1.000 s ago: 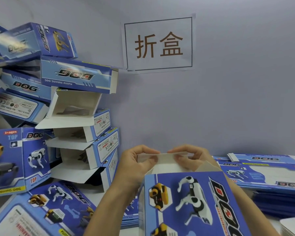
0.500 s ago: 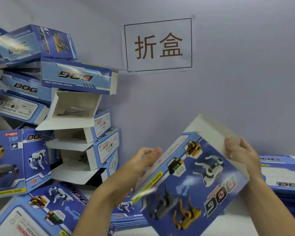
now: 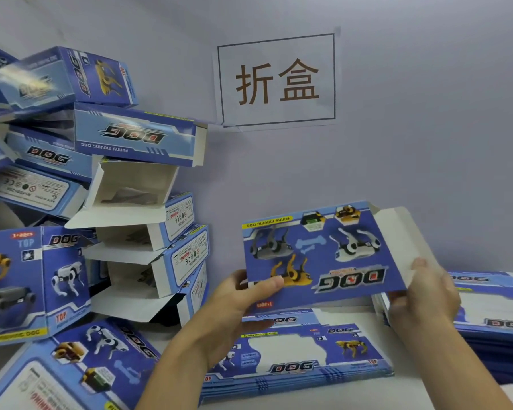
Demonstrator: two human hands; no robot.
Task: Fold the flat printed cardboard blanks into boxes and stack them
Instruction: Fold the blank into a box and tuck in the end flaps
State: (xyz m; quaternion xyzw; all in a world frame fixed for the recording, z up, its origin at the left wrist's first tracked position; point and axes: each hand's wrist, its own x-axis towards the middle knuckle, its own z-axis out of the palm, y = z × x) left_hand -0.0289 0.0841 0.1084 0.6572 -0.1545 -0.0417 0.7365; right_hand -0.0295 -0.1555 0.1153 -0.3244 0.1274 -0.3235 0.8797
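Printed dog-toy box (image 3: 320,255): held in the air, upside down, above flat blanks (image 3: 296,359). Left hand (image 3: 234,309) grips its left edge; right hand (image 3: 424,294) grips the white end flap, fingertips hidden behind. Folded-box stack (image 3: 107,179) left, partly cut off.

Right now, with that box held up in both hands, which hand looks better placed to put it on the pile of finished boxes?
Probably the left hand: it grips the box on the side nearest the pile, which stands to the left. The right hand holds the far, open-flap end.
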